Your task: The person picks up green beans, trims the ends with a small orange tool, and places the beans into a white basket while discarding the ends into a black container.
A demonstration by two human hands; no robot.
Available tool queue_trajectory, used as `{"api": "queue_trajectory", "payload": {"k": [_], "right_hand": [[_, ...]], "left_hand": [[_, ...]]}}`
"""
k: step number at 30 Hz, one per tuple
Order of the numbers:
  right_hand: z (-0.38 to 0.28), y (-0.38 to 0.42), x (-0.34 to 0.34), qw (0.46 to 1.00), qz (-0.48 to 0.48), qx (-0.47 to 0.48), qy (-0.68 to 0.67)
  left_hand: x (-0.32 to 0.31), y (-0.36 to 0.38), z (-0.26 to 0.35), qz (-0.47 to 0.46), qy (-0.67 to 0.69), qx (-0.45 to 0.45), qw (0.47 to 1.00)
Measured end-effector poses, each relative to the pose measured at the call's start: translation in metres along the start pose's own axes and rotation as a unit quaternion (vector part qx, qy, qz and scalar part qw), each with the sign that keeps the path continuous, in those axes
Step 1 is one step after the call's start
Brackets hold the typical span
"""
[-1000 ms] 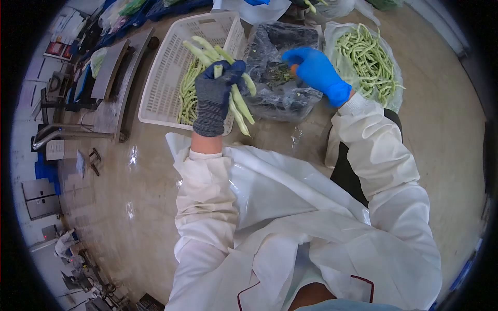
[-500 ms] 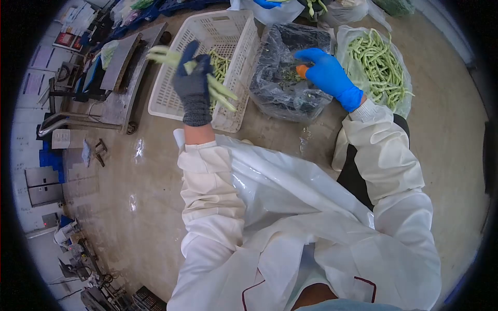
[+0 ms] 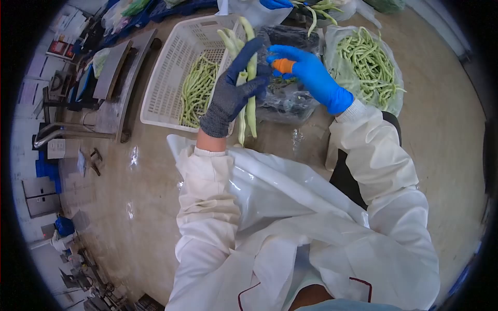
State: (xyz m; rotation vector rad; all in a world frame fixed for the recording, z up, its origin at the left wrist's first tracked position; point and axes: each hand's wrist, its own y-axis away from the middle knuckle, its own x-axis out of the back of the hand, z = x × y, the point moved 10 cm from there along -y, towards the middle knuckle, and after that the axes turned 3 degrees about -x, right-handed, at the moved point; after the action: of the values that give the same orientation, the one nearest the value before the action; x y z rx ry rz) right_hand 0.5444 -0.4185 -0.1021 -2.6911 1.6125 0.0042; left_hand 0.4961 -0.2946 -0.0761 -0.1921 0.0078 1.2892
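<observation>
Concrete floor (image 3: 155, 207): left hand (image 3: 231, 96) fingers clasp a bean bundle (image 3: 248, 78) upright; right hand (image 3: 306, 72) fingers pinch an orange tool (image 3: 283, 65) beside its tips.

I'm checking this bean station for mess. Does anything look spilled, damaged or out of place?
Nothing stands out. The left hand grips a bunch of beans, the right hand pinches a small orange tool, and loose beans stay inside the white basket and the clear bag.

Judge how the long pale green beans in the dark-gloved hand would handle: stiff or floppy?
The long pale green beans probably are fairly stiff: they jut straight above and below the left hand without drooping. Likely light, since a loose grip holds several.
</observation>
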Motion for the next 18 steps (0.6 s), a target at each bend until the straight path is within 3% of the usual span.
{"api": "queue_trajectory", "payload": {"k": [3, 4, 7, 10, 18], "right_hand": [[-0.004, -0.001, 0.012, 0.999, 0.034, 0.003, -0.023], [-0.006, 0.000, 0.013, 0.999, 0.042, 0.009, -0.021], [0.002, 0.010, -0.008, 0.995, -0.027, -0.087, 0.028], [0.010, 0.007, -0.020, 0.990, -0.030, -0.034, 0.133], [0.024, 0.007, -0.015, 0.994, -0.013, -0.093, 0.050]], "left_hand": [[-0.015, 0.003, -0.001, -0.017, -0.066, 0.004, 0.998], [-0.017, 0.003, -0.007, -0.045, -0.012, 0.014, 0.999], [-0.017, -0.003, 0.008, -0.024, -0.205, -0.136, 0.969], [-0.028, 0.001, -0.001, -0.074, -0.234, -0.067, 0.967], [-0.013, 0.001, 0.013, 0.021, -0.202, -0.132, 0.970]]}}
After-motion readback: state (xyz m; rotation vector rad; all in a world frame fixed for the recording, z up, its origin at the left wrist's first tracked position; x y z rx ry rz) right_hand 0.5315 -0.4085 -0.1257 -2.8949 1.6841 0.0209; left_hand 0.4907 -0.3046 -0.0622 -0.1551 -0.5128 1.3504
